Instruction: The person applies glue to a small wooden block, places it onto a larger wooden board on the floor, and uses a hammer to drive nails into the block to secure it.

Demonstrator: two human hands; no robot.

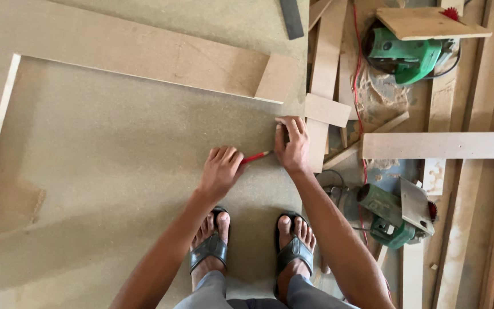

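Fingers of left hand (219, 170) pinch a slim red pencil (255, 155); right hand (293, 146) presses flat, gripping nothing, just beyond its tip on the large dusty chipboard sheet (115, 171). Sawdust could let that bracing hand slide, skewing the mark.

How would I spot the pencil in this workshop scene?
Start at the big pale board on the floor and follow it to its right edge, just above the sandalled feet. There the left hand holds a pencil, the only thin red thing among wood.

1. We see a red pencil (256, 155), slim, lying nearly flat, its tip pointing toward 2 o'clock.
2. We see a large tan board (115, 171) flat on the floor, the pencil's tip near its 3 o'clock edge.
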